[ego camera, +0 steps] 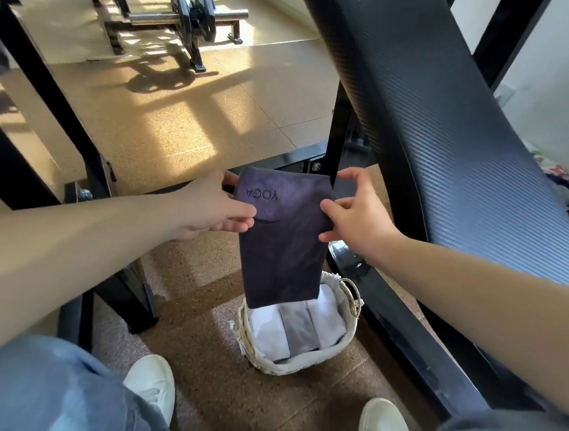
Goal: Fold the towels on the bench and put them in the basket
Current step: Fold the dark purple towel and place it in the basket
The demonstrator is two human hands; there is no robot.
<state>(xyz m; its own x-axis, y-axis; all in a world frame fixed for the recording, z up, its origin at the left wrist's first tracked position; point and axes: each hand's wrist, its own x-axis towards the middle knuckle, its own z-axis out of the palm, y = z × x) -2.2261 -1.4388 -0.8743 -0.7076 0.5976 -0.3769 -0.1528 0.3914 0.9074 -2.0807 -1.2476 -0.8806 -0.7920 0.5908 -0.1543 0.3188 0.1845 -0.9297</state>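
Our white shoes (153, 382) stand near the basket (276, 369). Our left hand (207, 212) and right hand (362, 218) each pinch a side of the folded purple towel (283, 249) above its far rim. We should lower it flat.

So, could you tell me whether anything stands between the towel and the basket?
Nothing visible does. The left hand and right hand hold the towel just above the open basket, where only folded towels lie inside.
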